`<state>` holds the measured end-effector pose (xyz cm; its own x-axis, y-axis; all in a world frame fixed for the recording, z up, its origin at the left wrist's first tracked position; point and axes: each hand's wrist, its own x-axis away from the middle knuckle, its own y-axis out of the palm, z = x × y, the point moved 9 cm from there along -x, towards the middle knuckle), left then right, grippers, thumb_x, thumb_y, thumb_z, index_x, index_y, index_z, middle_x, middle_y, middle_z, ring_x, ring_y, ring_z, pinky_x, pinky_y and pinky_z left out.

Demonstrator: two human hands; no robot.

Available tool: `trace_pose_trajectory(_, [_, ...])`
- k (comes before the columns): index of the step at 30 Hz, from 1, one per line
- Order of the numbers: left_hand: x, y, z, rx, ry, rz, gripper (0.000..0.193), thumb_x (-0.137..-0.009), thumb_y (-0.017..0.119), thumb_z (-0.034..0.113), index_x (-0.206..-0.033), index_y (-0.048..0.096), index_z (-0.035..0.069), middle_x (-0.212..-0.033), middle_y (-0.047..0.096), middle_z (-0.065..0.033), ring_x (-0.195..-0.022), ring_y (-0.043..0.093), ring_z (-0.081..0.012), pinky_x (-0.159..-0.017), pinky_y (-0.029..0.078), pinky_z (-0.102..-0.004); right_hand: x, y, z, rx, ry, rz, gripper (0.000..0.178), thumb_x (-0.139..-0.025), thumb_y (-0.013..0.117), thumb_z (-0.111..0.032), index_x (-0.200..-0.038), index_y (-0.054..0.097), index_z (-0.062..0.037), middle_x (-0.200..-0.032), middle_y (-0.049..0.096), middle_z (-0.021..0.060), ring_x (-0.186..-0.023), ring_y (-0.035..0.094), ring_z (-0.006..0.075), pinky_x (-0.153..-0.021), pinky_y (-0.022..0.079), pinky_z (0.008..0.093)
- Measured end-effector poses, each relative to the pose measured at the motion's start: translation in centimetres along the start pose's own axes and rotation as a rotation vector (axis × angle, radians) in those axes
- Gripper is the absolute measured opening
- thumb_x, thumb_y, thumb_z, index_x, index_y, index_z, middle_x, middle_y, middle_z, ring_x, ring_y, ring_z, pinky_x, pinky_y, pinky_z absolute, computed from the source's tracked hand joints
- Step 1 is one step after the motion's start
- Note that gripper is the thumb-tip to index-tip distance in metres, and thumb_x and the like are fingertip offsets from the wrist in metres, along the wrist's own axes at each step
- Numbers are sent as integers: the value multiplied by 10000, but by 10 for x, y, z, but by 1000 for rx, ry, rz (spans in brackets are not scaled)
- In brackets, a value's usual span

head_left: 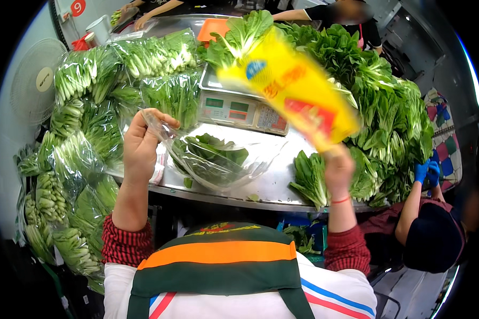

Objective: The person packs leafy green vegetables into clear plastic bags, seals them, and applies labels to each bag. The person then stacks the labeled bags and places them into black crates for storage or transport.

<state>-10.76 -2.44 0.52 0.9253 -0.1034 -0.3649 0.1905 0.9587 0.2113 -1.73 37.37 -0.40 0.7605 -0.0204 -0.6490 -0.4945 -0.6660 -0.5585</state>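
My left hand (141, 142) pinches the rim of a clear plastic bag (223, 181), which sags over the front of the metal table (271, 186). Dark green leaves (210, 151) lie inside the bag. My right hand (338, 169) grips the lower end of a yellow printed packet (287, 80) with red and blue patches, smeared by motion. It is raised over the table and hides part of a weighing scale (242, 109). A leafy green head (245, 37) shows at the packet's upper end. Loose greens (310, 178) rest beside my right wrist.
Bagged greens (82, 143) crowd the left side, near a fan (40, 80). Loose leafy greens (383, 117) are heaped at right. An orange tray (213, 29) stands behind the scale. A person in blue gloves (427, 173) works at right; others stand across the table.
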Motion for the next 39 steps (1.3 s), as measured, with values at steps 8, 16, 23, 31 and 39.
trace_pose_trajectory(8, [-4, 7, 0, -8, -74, -13, 119, -950, 434, 111, -1007, 504, 33, -908, 611, -104, -876, 601, -180, -797, 470, -300, -65, 75, -167, -82, -472, -406, 423, -621, 735, -120, -1014, 582, -95, -981, 591, 104, -1018, 564, 260, -991, 361, 445])
trace_pose_trajectory(16, [-3, -18, 48, -9, -4, 46, 124, -947, 416, 86, -1000, 511, 25, -925, 633, -111, -886, 624, -182, -811, 512, -319, -104, 82, -157, -139, -419, -200, 117, -670, 638, -5, -717, 551, -69, -630, 545, 63, -612, 578, 240, -627, 475, 355])
trace_pose_trajectory(23, [-18, -2, 81, -21, 233, -42, 137, -952, 415, 84, -986, 529, 16, -941, 631, -106, -922, 618, -181, -854, 500, -309, -125, 48, -152, -72, -345, 117, 70, -750, 624, -6, -769, 572, -49, -715, 617, 76, -592, 601, 184, -509, 464, 269])
trace_pose_trajectory(31, [148, 10, -43, 52, -413, -358, 73, -877, 479, -25, -903, 546, -9, -942, 639, -136, -1016, 580, -221, -908, 440, -339, 53, 56, -114, -101, 32, -694, 156, -717, 689, -93, -833, 606, -31, -798, 635, 108, -717, 606, 233, -667, 480, 325])
trace_pose_trajectory(39, [253, -52, -151, 36, -783, 186, 310, -881, 560, 134, -1160, 476, 28, -1045, 536, -40, -858, 489, -62, -742, 417, -206, 64, 110, -114, -8, 64, -255, 465, -746, 668, -119, -1174, 519, -19, -1158, 543, 188, -1117, 489, 366, -948, 393, 395])
